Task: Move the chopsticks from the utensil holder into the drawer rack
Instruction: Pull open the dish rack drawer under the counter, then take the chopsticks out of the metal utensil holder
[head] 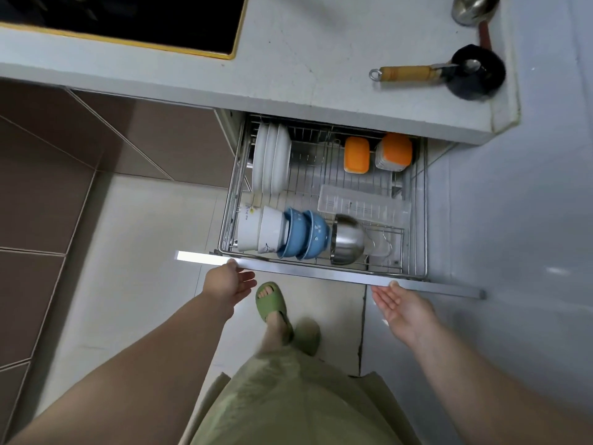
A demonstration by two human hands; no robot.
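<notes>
I stand over the pull-out wire drawer rack (417, 200), which is slid out from under the pale grey countertop (305, 59), so the drawer side of the job looks ready. My left hand (229, 284) is open, palm turned up, its fingertips at the long brushed-metal front rail (321, 274) near its left end. My right hand (401, 305) is open too, palm up, fingertips just below the same rail further right. Neither hand carries anything.

Inside the rack I see a row of white plates (271, 159) standing on edge at the back left, white bowls (260, 232) and blue bowls (303, 234) stacked on their sides along the front, a shiny steel bowl (348, 239) beside them, two orange-lidded containers (378, 154) at the back, and a long clear plastic tray (362, 205) lying across the right middle. That tray looks to me like the likely place for chopsticks, though I can't be sure, and it seems empty.

I can't find the chopsticks or the utensil holder anywhere in view; on the counter there is only a wooden-handled black brush (449, 73) and part of a steel ladle (471, 9). So I judge the move itself hasn't started: fetching the chopsticks, carrying them over and laying them in the rack are all left
</notes>
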